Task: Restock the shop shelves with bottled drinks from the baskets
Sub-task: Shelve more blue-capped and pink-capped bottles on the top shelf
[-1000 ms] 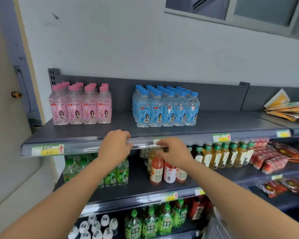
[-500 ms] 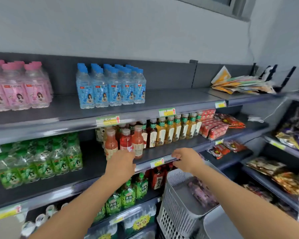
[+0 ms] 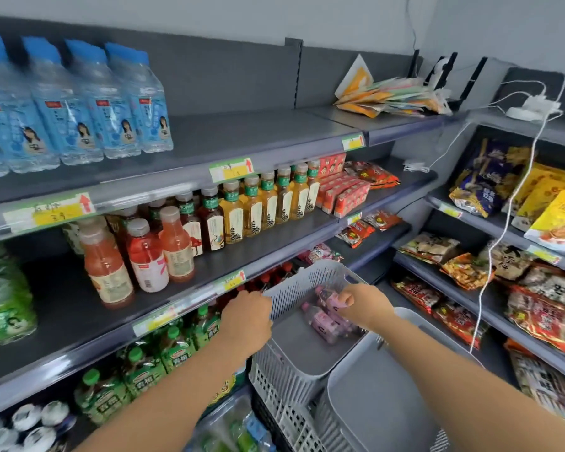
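Note:
A pale grey slotted basket (image 3: 291,370) stands on the floor in front of the shelves, with a few pink-labelled bottles (image 3: 323,321) lying inside. My right hand (image 3: 364,308) reaches into the basket and grips one pink bottle (image 3: 328,300) near its top. My left hand (image 3: 247,321) sits at the basket's left rim, fingers curled over the edge. Blue-capped water bottles (image 3: 79,106) stand on the top shelf (image 3: 242,138) at the left. Orange and red juice bottles (image 3: 137,256) and tea bottles (image 3: 258,207) fill the shelf below.
A second grey basket (image 3: 372,402) stands at the lower right, beside the first. Green tea bottles (image 3: 163,350) line the lower shelf. Snack packets (image 3: 535,288) fill the right-hand shelves, with white cables (image 3: 503,207) hanging in front. Paper bags (image 3: 388,96) lie on the top shelf's right end.
My view has swung right and down from the top shelf. Both hands dropped from the shelf edge to the basket, and the right hand has taken hold of a pink bottle.

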